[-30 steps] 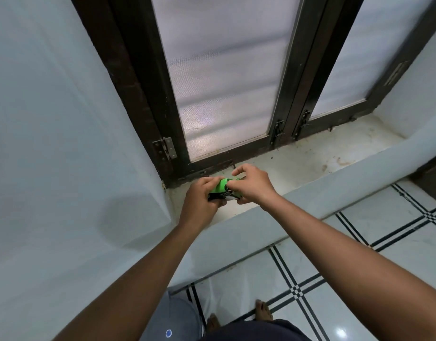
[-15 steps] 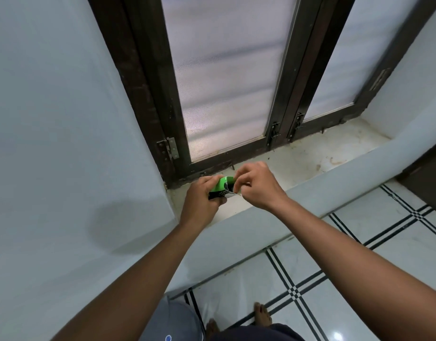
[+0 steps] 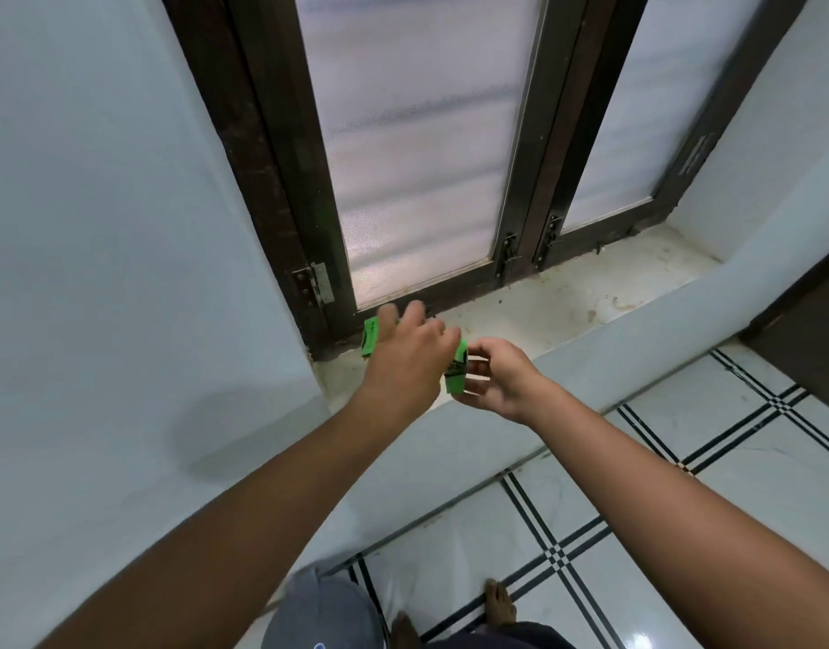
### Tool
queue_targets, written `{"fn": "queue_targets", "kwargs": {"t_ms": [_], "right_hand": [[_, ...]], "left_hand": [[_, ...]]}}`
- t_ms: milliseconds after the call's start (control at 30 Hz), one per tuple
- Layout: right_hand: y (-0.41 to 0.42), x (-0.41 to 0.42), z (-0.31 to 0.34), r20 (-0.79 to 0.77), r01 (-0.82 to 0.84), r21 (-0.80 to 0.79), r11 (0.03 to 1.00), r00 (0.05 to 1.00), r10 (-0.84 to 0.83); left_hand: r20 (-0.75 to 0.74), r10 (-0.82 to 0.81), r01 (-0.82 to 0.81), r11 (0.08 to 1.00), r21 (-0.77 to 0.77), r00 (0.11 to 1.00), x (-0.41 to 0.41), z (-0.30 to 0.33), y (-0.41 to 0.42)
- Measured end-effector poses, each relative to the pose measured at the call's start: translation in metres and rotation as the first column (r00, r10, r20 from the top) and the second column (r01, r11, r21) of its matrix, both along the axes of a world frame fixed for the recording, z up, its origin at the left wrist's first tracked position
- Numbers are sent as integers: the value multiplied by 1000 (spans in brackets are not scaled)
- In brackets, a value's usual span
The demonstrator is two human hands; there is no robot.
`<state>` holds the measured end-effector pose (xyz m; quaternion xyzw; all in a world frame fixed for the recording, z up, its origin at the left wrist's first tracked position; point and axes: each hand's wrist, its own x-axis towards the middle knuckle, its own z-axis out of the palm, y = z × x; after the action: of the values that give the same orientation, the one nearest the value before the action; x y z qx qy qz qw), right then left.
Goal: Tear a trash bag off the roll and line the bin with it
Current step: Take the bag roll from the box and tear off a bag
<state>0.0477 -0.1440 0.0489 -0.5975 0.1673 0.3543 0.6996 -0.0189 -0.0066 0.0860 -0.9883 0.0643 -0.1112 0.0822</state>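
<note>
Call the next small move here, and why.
Probably pull the hands further apart to finish the tear. The right hand pinches a green piece over the sill, while the left hand reaches toward a second green piece by the window frame. Whether they are already separated is hidden behind the left hand. The grey bin waits below.

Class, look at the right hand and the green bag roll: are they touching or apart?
Touching. The head view shows the right hand pinching the green bag roll between thumb and fingers, with no gap visible.
</note>
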Motion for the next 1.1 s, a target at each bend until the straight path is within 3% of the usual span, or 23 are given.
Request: {"fn": "queue_targets", "kwargs": {"t_ms": [100,200,333,467,600,667,733,767,800,833,867,900,933,967,1033,1100], "right_hand": [[-2,1,-8,-159,95,188,978,985,-65],[-8,6,-16,-214,170,300,939,971,-108],[-28,19,-19,-141,121,308,944,987,-80],[-43,32,-18,-90,142,174,974,988,-128],[-51,35,-18,-62,206,105,973,978,-200],[-50,31,-13,-88,228,129,965,972,-218],[-45,24,-6,-120,228,190,955,971,-208],[-43,21,-3,-131,209,221,953,974,-183],[-40,18,1,-136,180,243,953,979,-150],[-37,14,3,-136,144,255,956,984,-112],[-34,10,5,-128,97,253,963,990,-66],[-32,5,7,-109,29,234,972,994,-4],[-31,1,7,-76,-54,191,980,995,70],[-29,-2,8,-28,-151,130,980,987,156],[-29,-3,9,102,-315,-28,949,943,316],[-27,-1,9,217,-353,-141,925,901,376]], "left_hand": [[-138,13,9,988,157,990,12,29,-21],[-132,36,-13,984,175,991,21,47,-20],[-115,116,-124,991,-60,987,24,44,-4],[-293,311,-397,866,-306,904,29,10,14],[-357,417,-532,776,-339,836,27,-24,16],[-314,470,-559,763,-326,825,23,-36,15],[-227,493,-541,726,-424,840,20,-43,11],[-199,490,-509,656,-557,849,19,-44,6],[-233,479,-483,505,-716,846,18,-43,-2],[-324,437,-466,270,-842,839,18,-39,-12],[-456,353,-483,-13,-876,817,17,-33,-22],[-553,243,-494,-267,-828,797,17,-29,-31],[-597,167,-487,-429,-761,785,15,-27,-36],[-603,137,-471,-498,-728,786,14,-25,-40],[-598,155,-455,-510,-730,786,11,-26,-41],[-613,138,-437,-582,-685,778,6,-25,-40]]}}
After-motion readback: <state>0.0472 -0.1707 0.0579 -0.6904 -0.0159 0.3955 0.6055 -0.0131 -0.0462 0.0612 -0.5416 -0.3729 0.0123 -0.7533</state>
